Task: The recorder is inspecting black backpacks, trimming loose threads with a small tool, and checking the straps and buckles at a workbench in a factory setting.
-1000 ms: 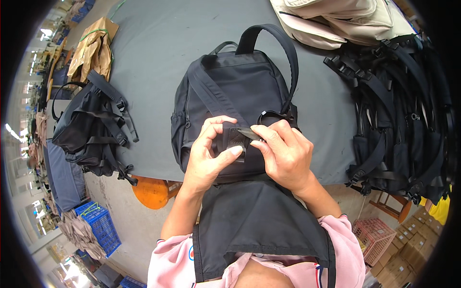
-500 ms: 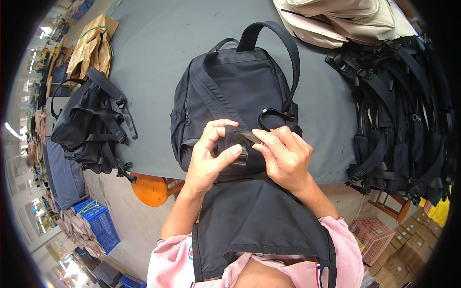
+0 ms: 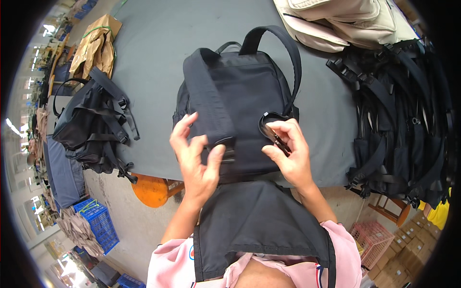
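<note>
A black backpack [image 3: 254, 96] lies on the grey table in front of me, its shoulder straps upward. My left hand [image 3: 197, 165] is open, fingers spread, beside the lower end of the left shoulder strap [image 3: 209, 101]. That strap end and the black buckle [image 3: 228, 152] on it are slightly smeared by motion. My right hand [image 3: 295, 158] is closed round small dark thread snips [image 3: 280, 143], over the bag's lower right side. Behind the fingers a loop of black webbing [image 3: 266, 117] curls up. The right shoulder strap [image 3: 295, 57] arches over the bag's far right side.
Several black backpacks [image 3: 394, 110] are heaped at the right, with cream bags [image 3: 345, 24] behind them. At the left lie another black bag [image 3: 89, 127] and a brown paper bundle [image 3: 98, 45]. An orange stool [image 3: 149, 189] stands below the table's near edge.
My hands have moved apart. The left has let go of the strap end, which now hangs flatter over the bag; the right has drawn back to the right with the snips.
</note>
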Action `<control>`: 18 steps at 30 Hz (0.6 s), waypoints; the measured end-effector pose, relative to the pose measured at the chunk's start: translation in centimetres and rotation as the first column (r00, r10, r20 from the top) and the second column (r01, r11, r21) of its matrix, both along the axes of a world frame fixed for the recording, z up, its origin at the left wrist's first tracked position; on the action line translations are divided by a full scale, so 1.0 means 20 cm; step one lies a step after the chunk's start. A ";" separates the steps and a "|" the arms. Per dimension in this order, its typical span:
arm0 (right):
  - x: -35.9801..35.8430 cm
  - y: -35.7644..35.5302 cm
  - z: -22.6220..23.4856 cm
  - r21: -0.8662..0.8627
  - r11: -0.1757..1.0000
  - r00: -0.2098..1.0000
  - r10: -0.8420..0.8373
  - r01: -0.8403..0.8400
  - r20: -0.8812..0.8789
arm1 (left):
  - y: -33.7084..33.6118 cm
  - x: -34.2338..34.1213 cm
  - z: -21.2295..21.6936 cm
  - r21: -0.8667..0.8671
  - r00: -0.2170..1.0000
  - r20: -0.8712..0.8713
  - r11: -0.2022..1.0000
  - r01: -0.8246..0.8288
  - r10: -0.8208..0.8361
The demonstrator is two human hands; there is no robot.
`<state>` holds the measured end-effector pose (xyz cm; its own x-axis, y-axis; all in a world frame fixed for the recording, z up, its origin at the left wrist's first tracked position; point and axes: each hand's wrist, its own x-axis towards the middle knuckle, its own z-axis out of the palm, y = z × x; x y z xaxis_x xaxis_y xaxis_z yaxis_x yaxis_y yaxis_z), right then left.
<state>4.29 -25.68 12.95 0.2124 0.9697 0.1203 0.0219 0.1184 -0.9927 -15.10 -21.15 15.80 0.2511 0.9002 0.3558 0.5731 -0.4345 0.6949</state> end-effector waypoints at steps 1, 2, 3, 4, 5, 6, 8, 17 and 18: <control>0.02 0.00 -0.02 -0.136 0.989 0.999 0.047 -0.049 -0.017 | -0.01 0.00 0.01 0.007 1.000 0.003 1.000 0.005 -0.005; 0.01 0.00 -0.08 -0.179 0.980 0.988 0.055 -0.081 -0.147 | -0.01 0.00 0.01 -0.314 0.894 0.442 0.947 0.070 0.080; -0.01 0.00 -0.12 -0.211 0.970 0.959 0.057 -0.118 -0.277 | -0.01 0.01 0.02 -0.538 0.617 0.734 0.798 0.270 0.286; -0.03 -0.01 -0.07 -0.174 0.981 0.996 0.089 -0.089 -0.009 | -0.01 -0.04 0.00 -0.600 0.478 0.788 0.661 0.451 0.389; -0.06 0.00 -0.06 -0.108 0.986 0.990 0.123 -0.130 -0.076 | -0.02 -0.08 -0.06 -0.586 0.363 0.805 0.533 0.610 0.470; -0.10 0.04 -0.02 -0.186 0.971 0.985 0.132 -0.151 -0.110 | -0.05 -0.09 -0.08 -0.561 0.276 0.763 0.388 0.731 0.585; -0.14 0.14 -0.02 -0.299 0.900 0.920 0.217 -0.319 -0.327 | -0.10 -0.08 -0.11 -0.527 0.287 0.651 0.145 0.837 0.703; -0.21 0.15 -0.01 -0.227 0.949 0.874 0.084 -0.217 -0.479 | -0.16 -0.05 -0.02 -0.637 0.878 0.472 0.657 0.403 -0.081; -0.22 0.16 -0.02 -0.136 0.973 0.920 0.125 -0.188 -0.371 | -0.14 -0.03 0.04 -0.388 0.945 0.151 0.861 0.328 -0.291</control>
<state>-0.16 -22.42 12.58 0.0549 0.9934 -0.1002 -0.3439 -0.0754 -0.9360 -15.68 -23.98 16.56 0.5259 0.8505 0.0121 0.3868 -0.2518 0.8871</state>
